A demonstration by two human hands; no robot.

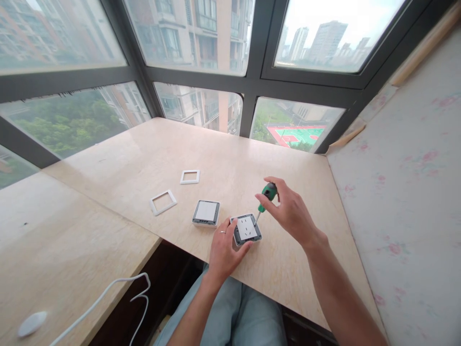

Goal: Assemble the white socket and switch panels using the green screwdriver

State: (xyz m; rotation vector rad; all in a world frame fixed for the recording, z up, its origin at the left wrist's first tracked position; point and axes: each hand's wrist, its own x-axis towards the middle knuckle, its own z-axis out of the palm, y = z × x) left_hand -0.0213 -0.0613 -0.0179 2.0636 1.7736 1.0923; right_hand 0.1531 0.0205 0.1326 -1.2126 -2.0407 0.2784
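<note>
A white wall socket (pixel 247 228) in a grey housing lies near the front edge of the stone windowsill (pixel 230 163). My left hand (pixel 223 250), a ring on one finger, grips the socket's left and front sides. My right hand (pixel 288 209) is closed round the green handle of a screwdriver (pixel 267 194), whose tip rests at the socket's upper right corner. To the left lies a white switch module (pixel 206 212).
Two white cover frames lie further left: a larger one (pixel 163 202) and a smaller one (pixel 189 177). A white cable (pixel 108 293) with an oval inline switch (pixel 32 323) crosses the lower left ledge. Windows surround the sill; a papered wall (pixel 406 192) stands on the right.
</note>
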